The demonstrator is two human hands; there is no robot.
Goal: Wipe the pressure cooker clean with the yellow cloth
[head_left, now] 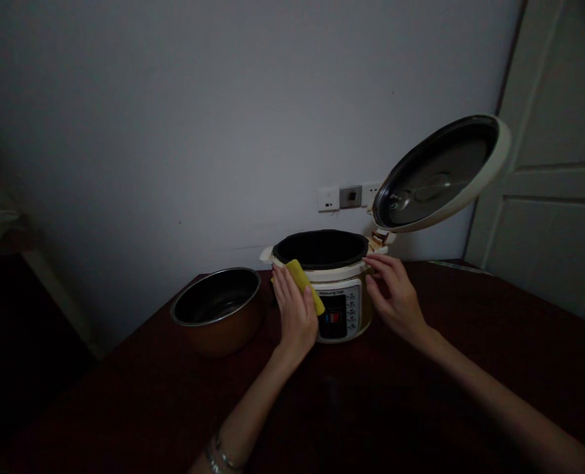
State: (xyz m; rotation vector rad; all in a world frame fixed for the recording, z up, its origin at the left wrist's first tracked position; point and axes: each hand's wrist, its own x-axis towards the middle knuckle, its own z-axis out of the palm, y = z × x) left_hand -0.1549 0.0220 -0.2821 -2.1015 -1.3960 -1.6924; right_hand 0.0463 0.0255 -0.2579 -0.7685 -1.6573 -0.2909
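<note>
An electric pressure cooker [341, 273] stands on the table, its round lid [445, 178] swung up on the right side. My left hand [295, 313] presses a yellow cloth [306, 288] against the front left of the cooker's body, just below the rim. At the cooker's right edge, my right hand [395, 293] touches the rim with its fingertips, fingers apart and nothing in them. To the left of the cooker sits its inner pot [223, 332], orange outside and dark inside. The cooker's dark well shows no pot in it.
The dark red table [395, 395] reaches back to a pale wall [198, 131]. Wall sockets [350, 197] are behind the cooker. A light panelled door [549, 217] stands at the right. The raised lid juts out to the right, above the tabletop.
</note>
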